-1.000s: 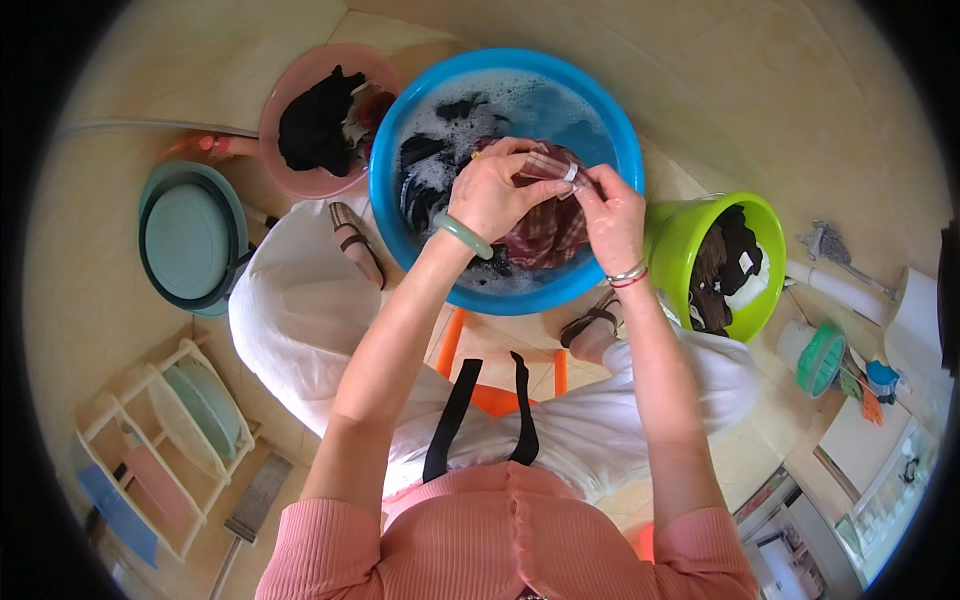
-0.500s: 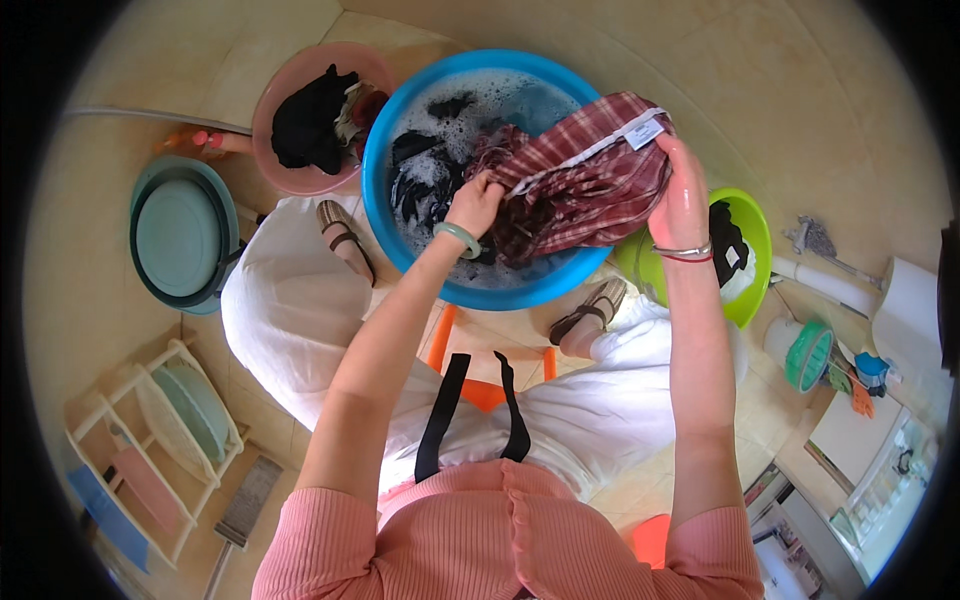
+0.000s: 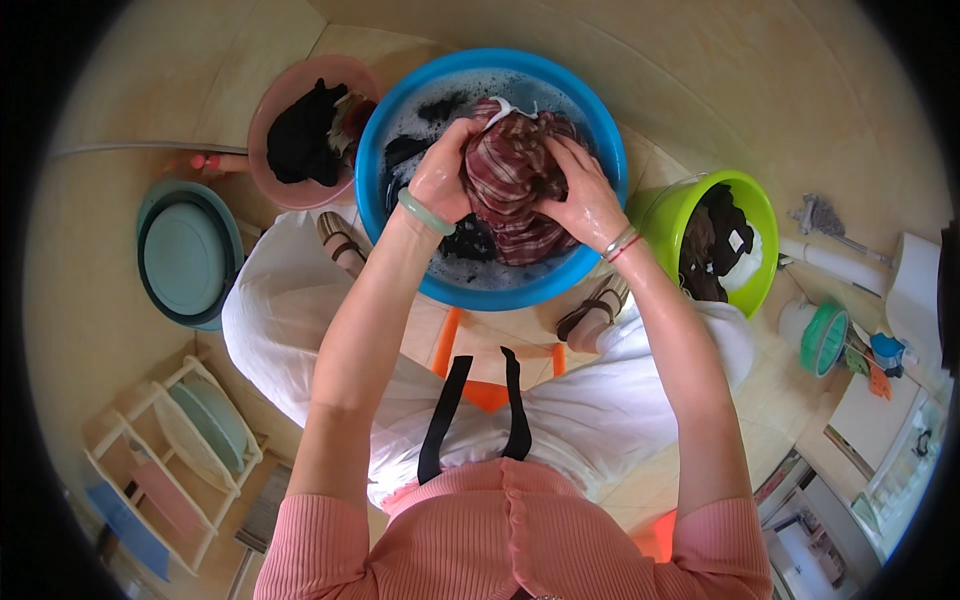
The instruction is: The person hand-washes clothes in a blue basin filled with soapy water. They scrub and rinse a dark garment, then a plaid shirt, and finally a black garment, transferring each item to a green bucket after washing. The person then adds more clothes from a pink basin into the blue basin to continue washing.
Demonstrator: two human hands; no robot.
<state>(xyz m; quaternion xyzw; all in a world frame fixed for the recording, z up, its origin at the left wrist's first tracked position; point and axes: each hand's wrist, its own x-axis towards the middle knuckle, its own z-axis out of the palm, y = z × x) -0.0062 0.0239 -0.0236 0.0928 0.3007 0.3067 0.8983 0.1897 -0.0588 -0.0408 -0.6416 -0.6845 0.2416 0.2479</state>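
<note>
Plaid cloth (image 3: 512, 180) now bunched, hands (image 3: 440, 180) (image 3: 588, 205) closer together, above blue basin (image 3: 490, 298)

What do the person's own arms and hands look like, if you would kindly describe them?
Both hands are ungloved. The left hand has a smooth, rounded, pale green bangle at its wrist. The right hand has a silver-coloured bangle and a thin red band at its wrist. The ribbed pink sleeves are short, ending above the elbows.
</note>
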